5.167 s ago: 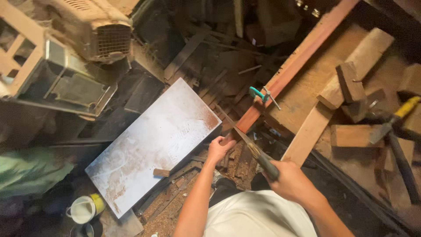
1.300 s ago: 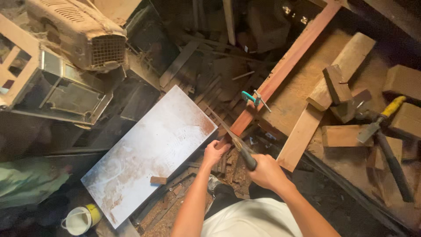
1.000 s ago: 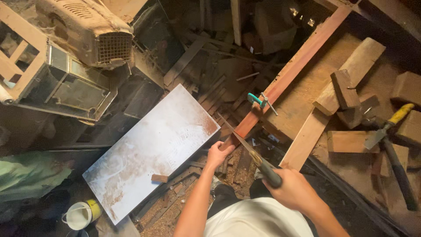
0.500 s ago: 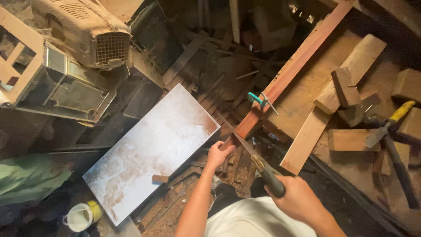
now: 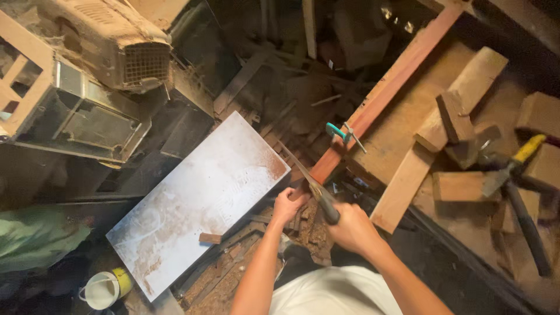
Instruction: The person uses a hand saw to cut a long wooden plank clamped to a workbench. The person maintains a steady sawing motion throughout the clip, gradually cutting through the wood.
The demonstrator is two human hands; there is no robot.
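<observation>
Here, centre frame, the right hand (image 5: 350, 228) grips one handsaw (image 5: 309, 184); the left hand (image 5: 287, 204) clasps one reddish plank's (image 5: 385, 93) end beside it.

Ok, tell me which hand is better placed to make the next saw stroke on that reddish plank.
Right. The right hand already grips the handsaw, its blade lying across the near end of the reddish plank. The left hand rests by the cut, seemingly steadying the plank, with the teal clamp further along.
</observation>
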